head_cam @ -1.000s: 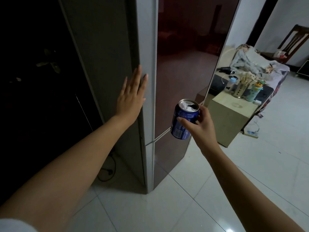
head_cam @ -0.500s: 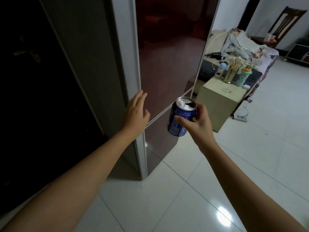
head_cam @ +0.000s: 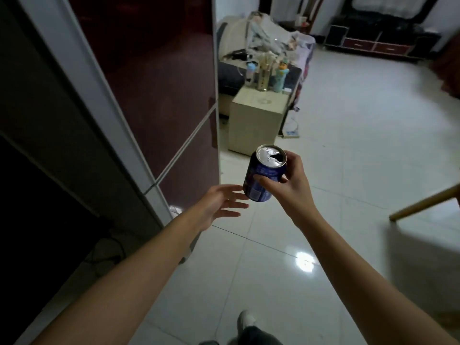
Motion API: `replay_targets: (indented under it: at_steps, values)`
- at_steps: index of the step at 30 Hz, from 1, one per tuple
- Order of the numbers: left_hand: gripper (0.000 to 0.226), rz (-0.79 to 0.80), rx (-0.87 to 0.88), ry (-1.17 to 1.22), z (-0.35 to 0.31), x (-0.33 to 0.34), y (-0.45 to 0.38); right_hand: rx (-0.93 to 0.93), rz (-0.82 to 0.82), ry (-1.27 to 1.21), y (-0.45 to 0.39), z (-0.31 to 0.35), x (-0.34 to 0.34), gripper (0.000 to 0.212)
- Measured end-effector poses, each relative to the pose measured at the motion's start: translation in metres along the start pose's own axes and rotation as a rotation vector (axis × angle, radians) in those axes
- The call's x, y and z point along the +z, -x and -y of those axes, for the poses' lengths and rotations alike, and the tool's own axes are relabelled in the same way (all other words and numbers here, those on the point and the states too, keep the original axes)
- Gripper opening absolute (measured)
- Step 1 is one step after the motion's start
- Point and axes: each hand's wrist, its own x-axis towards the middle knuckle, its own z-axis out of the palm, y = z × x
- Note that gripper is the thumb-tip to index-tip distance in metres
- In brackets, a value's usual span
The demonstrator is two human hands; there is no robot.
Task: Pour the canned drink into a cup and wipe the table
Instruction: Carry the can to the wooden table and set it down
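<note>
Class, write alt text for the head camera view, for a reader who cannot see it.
A person's right hand holds an opened blue can upright above a white tiled floor, beside a dark red fridge. The open left hand reaches toward the can.

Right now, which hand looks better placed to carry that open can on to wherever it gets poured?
Probably the right hand: it already grips the blue can upright, opening on top. The left hand is open beside the can, fingers near its base, holding nothing.
</note>
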Motion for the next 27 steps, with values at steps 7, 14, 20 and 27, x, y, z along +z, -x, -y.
replay_targets:
  at_steps: [7,14,20,27]
  values:
    - [0.025,0.326,-0.06,-0.129,0.02,0.052,0.015,0.087,-0.283,0.029,0.076,-0.011,-0.042,0.061]
    - [0.039,0.6,-0.131,-0.285,0.057,0.112,0.042,0.185,-0.536,0.058,0.169,-0.013,-0.077,0.065]
    - [0.042,0.796,-0.177,-0.42,0.086,0.177,0.077,0.277,-0.728,0.111,0.252,-0.012,-0.115,0.067]
    - [0.038,1.016,-0.187,-0.569,0.127,0.249,0.138,0.339,-0.943,0.123,0.361,-0.003,-0.148,0.064]
